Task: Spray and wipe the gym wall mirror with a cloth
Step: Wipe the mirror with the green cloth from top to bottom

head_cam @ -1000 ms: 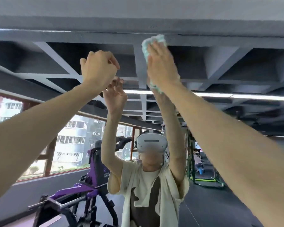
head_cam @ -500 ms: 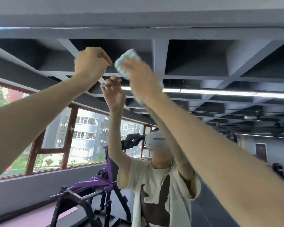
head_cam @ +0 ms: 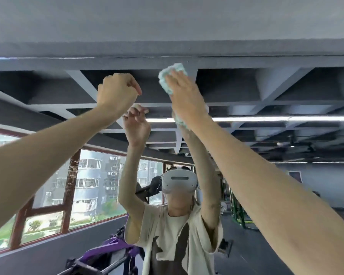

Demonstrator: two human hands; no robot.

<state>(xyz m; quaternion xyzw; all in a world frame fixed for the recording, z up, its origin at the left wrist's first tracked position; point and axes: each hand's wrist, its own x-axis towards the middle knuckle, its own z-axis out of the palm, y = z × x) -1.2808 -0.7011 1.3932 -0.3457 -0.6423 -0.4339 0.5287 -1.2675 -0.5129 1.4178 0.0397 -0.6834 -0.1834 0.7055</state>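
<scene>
In the mirror (head_cam: pixel 246 86), at far left, a red-framed window (head_cam: pixel 91 185) looks out on apartment blocks, and a purple machine (head_cam: pixel 111 249) stands below it. A person reaches up with both bare arms toward the top of the glass. The left hand (head_cam: pixel 116 94) is raised near the glass in a fist, fingers curled in against the palm and thumb tip pointing right. Nothing shows in its grip, and its reflection just below also shows curled fingers around nothing. Whether the knuckles touch the glass cannot be told. To its right, a pale green cloth (head_cam: pixel 168 76) lies flat on the mirror just under the top edge, where the glass meets the grey wall (head_cam: pixel 167 20). The cloth's long axis runs up and down, leaning slightly, with one end poking out above the fingertips and the other showing beside the wrist. The right hand (head_cam: pixel 187 98) covers its middle, fingers (head_cam: pixel 175 78) straight and together, pointing up and a little left, palm pressing the cloth to the glass. Below the hands, the person's reflection wears a white headset (head_cam: pixel 179 180) and a cream shirt (head_cam: pixel 167 235).
</scene>
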